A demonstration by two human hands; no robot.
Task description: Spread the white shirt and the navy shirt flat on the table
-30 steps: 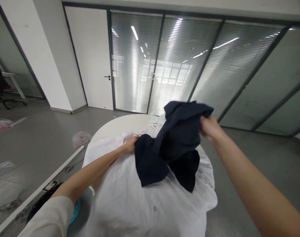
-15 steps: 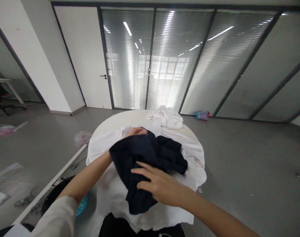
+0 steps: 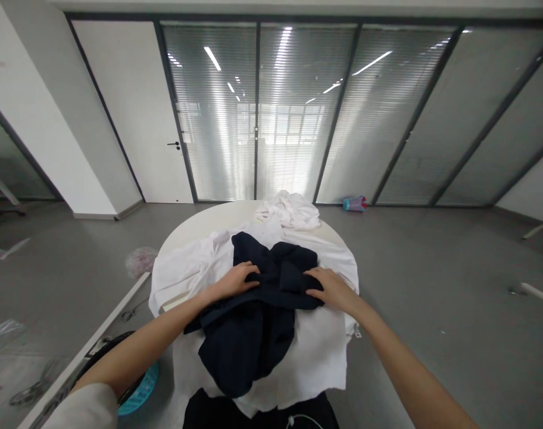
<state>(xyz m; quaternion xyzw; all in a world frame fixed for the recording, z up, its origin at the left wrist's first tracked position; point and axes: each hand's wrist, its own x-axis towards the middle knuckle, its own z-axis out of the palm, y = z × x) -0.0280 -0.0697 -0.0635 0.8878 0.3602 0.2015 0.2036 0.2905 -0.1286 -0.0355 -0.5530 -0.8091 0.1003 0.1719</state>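
A dark navy garment (image 3: 253, 316) lies crumpled across the middle of a round white table (image 3: 200, 223), its lower part hanging over the near edge. It rests on top of a white shirt (image 3: 318, 351) that is spread over most of the table and also drapes over the near edge. The left hand (image 3: 238, 280) lies on the upper left part of the dark garment with its fingers curled into a fold of the cloth, gripping it. The right hand (image 3: 327, 287) rests on the garment's right side, fingers bent and pinching the fabric. The two hands are near each other, with a bunched ridge of dark cloth between them. At the far edge of the table sits a small heap of white cloth (image 3: 289, 210). On the floor left of the table lies a blue basket (image 3: 140, 393), and farther off a crumpled plastic bag (image 3: 140, 261).
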